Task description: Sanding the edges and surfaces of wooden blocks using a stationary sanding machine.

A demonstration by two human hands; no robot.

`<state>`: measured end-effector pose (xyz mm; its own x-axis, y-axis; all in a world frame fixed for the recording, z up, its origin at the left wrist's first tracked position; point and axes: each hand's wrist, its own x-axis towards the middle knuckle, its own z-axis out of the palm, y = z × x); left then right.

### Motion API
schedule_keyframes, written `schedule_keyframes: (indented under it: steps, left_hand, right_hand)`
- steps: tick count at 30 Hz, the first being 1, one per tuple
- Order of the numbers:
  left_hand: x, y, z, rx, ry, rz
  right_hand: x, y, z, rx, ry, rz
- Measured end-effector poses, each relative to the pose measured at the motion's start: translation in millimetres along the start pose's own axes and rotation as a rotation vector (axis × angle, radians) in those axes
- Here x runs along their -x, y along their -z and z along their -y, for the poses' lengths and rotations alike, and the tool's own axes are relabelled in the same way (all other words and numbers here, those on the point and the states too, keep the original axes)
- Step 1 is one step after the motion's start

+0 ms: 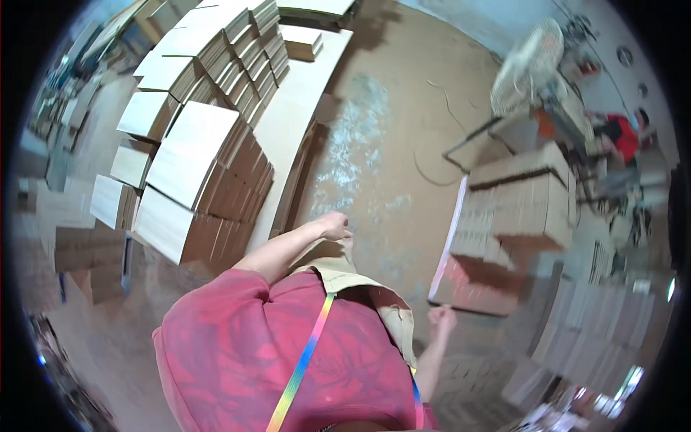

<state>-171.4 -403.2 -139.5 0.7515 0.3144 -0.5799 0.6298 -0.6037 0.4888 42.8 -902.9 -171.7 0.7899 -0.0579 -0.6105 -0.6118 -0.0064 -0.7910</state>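
Floor (403, 129) separates pale boards (193, 140), left, from a brown stack (536, 209), right; both seemingly tiered for stability. Left hand (335, 225) curled near apron (345, 279), right hand (442, 319) curled just beside the brown stack's near corner; cannot tell whether either grips anything.

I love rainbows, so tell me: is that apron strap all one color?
No, the apron strap has a blue stretch as well as yellow ones along its length.
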Motion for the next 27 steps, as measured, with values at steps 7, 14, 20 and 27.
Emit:
schedule_keyframes:
  steps: [7, 14, 20, 27]
  left_hand:
    - [-52.8, 69.8, -67.1, 0.492, -0.035, -0.339]
    - [-57.6, 141.1, -4.9, 1.028, 0.375, -0.860]
    - [-74.6, 159.2, 61.6, 1.223, 0.833, -1.212]
    - [-48.4, 183.3, 49.7, 1.583, 0.936, -1.157]
  right_hand:
    - [-85.0, -24.4, 23.5, 0.470, -0.326, 0.350]
    - [-155.4, -140.8, 112.3, 0.723, -0.217, 0.442]
    - [-217.5, -360.6, 172.4, 0.856, 0.020, 0.861]
    - [-34.9, -642.2, 203.8, 1.036, 0.459, 1.580]
